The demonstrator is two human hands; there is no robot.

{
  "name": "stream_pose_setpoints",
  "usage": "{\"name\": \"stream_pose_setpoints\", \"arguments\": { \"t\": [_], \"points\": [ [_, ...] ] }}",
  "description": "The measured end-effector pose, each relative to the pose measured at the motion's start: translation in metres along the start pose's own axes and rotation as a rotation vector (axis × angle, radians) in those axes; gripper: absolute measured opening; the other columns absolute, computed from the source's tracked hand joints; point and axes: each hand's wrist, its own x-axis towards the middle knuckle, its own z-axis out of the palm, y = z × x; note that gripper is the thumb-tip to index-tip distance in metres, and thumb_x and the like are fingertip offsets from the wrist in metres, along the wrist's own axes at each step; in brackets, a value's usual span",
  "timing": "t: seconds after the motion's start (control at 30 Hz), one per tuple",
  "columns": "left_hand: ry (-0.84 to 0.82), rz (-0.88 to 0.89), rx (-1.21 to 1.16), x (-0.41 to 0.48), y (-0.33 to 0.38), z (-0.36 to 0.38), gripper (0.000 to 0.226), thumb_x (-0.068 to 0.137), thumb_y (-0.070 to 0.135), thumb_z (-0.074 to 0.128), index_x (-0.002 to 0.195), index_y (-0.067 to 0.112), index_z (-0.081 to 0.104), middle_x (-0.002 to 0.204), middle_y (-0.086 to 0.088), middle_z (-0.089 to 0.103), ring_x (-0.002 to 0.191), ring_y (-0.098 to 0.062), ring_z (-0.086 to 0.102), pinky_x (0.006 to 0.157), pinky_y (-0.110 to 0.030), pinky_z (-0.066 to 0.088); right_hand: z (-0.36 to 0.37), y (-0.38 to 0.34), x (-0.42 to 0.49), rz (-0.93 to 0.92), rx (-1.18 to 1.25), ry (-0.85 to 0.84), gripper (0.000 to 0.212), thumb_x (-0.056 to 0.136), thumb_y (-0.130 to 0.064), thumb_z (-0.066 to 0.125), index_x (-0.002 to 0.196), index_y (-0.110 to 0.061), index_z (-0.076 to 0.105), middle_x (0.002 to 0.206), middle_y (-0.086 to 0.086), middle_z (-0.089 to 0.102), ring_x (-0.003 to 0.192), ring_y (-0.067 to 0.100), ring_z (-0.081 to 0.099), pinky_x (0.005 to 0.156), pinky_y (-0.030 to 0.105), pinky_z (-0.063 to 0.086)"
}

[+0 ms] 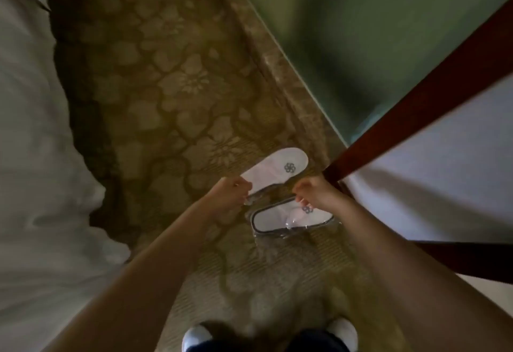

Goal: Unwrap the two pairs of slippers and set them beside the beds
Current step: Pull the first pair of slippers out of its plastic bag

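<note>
A white slipper (280, 167) with a grey flower logo lies on the patterned carpet, its heel end under my left hand (231, 193), which pinches it. A second white slipper (288, 219) with a dark rim lies just nearer me, inside clear plastic wrapping (277, 233). My right hand (313, 189) is closed on the toe end of that wrapped slipper, near its logo. Both arms reach down from the bottom of the view. I cannot tell whether each is a single slipper or a stacked pair.
A bed with white linen (41, 157) fills the left side. Another bed with a dark red wooden frame (416, 107) and white sheet stands at the right. A green wall and a stone skirting (266, 54) run behind. My white shoes (342, 329) show at the bottom.
</note>
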Motion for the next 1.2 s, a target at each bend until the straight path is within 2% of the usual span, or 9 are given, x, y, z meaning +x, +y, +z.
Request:
{"name": "stream_pose_setpoints", "arguments": {
  "t": [0.1,0.23,0.43,0.53,0.77,0.83,0.97,1.07,1.2],
  "points": [
    [0.021,0.019,0.199,0.055,-0.036,0.021,0.032,0.092,0.024,0.052,0.111,0.000,0.063,0.118,-0.019,0.062,0.105,-0.031,0.061,0.078,-0.030,0.045,0.017,0.032,0.053,-0.068,-0.048,0.045,0.024,0.088,-0.020,0.046,0.068,-0.020,0.059,0.067,0.006,0.062,0.066,0.025,0.057,0.058,0.029,0.041],
    [-0.018,0.079,0.372,0.129,-0.066,0.060,0.036,0.091,0.029,0.053,0.113,0.002,0.062,0.128,-0.016,0.059,0.125,-0.028,0.048,0.096,-0.032,0.039,0.029,0.075,0.122,-0.171,-0.289,0.077,0.016,0.087,-0.019,0.054,0.087,-0.011,0.068,0.094,0.011,0.069,0.080,0.019,0.060,0.069,0.028,0.045],
    [-0.107,0.272,0.688,0.206,-0.092,0.114,0.037,0.090,0.031,0.053,0.111,0.001,0.061,0.117,-0.014,0.063,0.107,-0.026,0.058,0.077,-0.026,0.040,0.033,0.119,0.193,-0.220,-0.573,0.105,0.045,0.084,-0.033,0.061,0.124,-0.011,0.055,0.130,0.012,0.055,0.118,0.027,0.052,0.095,0.032,0.041],
    [-0.190,0.332,0.684,0.234,-0.106,0.130,0.037,0.086,0.029,0.061,0.110,0.002,0.059,0.102,-0.009,0.058,0.098,-0.021,0.056,0.069,-0.019,0.033,0.032,0.140,0.215,-0.252,-0.579,0.124,0.055,0.080,-0.039,0.066,0.128,-0.015,0.053,0.133,0.010,0.053,0.120,0.023,0.050,0.096,0.030,0.040],
    [-0.212,0.309,0.701,0.246,-0.156,0.145,0.080,0.074,0.042,0.071,0.139,0.012,0.034,0.142,-0.009,0.044,0.126,-0.024,0.046,0.102,-0.030,0.040,0.036,0.172,0.226,-0.246,-0.685,0.078,0.071,0.074,-0.056,0.064,0.135,-0.024,0.045,0.142,0.004,0.038,0.133,0.025,0.032,0.111,0.039,0.025],
    [-0.224,0.286,0.667,0.242,-0.163,0.148,0.080,0.073,0.039,0.073,0.137,0.011,0.035,0.139,-0.008,0.046,0.124,-0.023,0.048,0.098,-0.028,0.042,0.039,0.170,0.222,-0.250,-0.748,0.068,0.073,0.073,-0.059,0.063,0.135,-0.027,0.044,0.142,0.004,0.040,0.132,0.026,0.032,0.110,0.038,0.023],
    [-0.236,0.292,0.757,0.241,-0.167,0.154,0.044,0.079,0.035,0.067,0.113,0.008,0.058,0.116,-0.013,0.064,0.100,-0.023,0.060,0.072,-0.023,0.041,0.043,0.161,0.216,-0.289,-0.842,0.079,0.065,0.072,-0.059,0.062,0.128,-0.029,0.050,0.135,0.003,0.051,0.128,0.026,0.039,0.104,0.036,0.022],
    [-0.259,0.316,0.775,0.242,-0.167,0.153,0.043,0.082,0.037,0.064,0.111,0.007,0.057,0.115,-0.013,0.063,0.096,-0.023,0.058,0.070,-0.022,0.037,0.045,0.158,0.212,-0.349,-0.804,0.100,0.044,0.071,-0.057,0.065,0.103,-0.026,0.065,0.109,0.000,0.064,0.113,0.021,0.051,0.091,0.031,0.028],
    [-0.233,0.404,0.706,0.231,-0.164,0.155,0.058,0.080,0.044,0.065,0.125,0.011,0.049,0.124,-0.008,0.058,0.106,-0.018,0.056,0.080,-0.021,0.042,0.051,0.149,0.203,-0.513,-0.741,0.202,0.030,0.071,-0.052,0.067,0.081,-0.024,0.064,0.083,-0.006,0.057,0.096,0.019,0.057,0.078,0.029,0.029]
  ]
}}
